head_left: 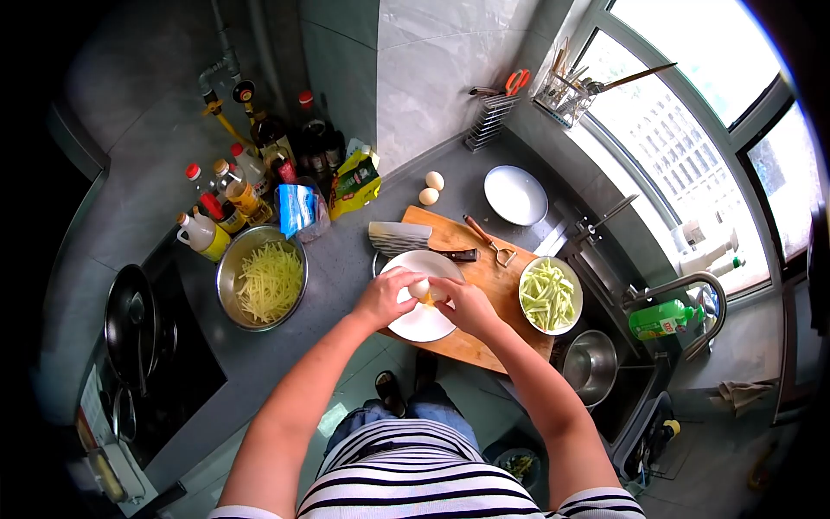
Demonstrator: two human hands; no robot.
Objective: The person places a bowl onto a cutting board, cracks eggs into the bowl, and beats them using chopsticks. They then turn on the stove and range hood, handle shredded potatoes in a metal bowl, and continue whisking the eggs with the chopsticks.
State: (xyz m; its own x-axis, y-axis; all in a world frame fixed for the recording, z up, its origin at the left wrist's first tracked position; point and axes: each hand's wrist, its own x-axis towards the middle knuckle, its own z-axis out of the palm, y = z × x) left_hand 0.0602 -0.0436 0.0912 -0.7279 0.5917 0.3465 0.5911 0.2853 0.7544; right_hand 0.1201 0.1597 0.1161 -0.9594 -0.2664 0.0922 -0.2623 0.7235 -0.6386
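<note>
Over a white bowl [421, 325], my left hand [385, 297] and my right hand [467, 306] hold a cracked egg [418, 289] between them. The fingers of both are closed around the shell, and yellow-orange yolk shows between the hands. Under and behind the bowl lies a wooden cutting board [506, 303]. A cleaver [399, 238] with a dark handle rests behind the bowl, and a peeler [490, 241] lies to its right. Two whole eggs [431, 188] sit on the counter beyond the board.
A steel bowl of green shreds [270, 283] stands left, below bottles [241, 192]. A bowl of green pieces [549, 295] stands right, near a steel pot [590, 367] and the sink faucet [716, 298]. An empty plate [516, 195] is at the back; a pan [131, 316] is far left.
</note>
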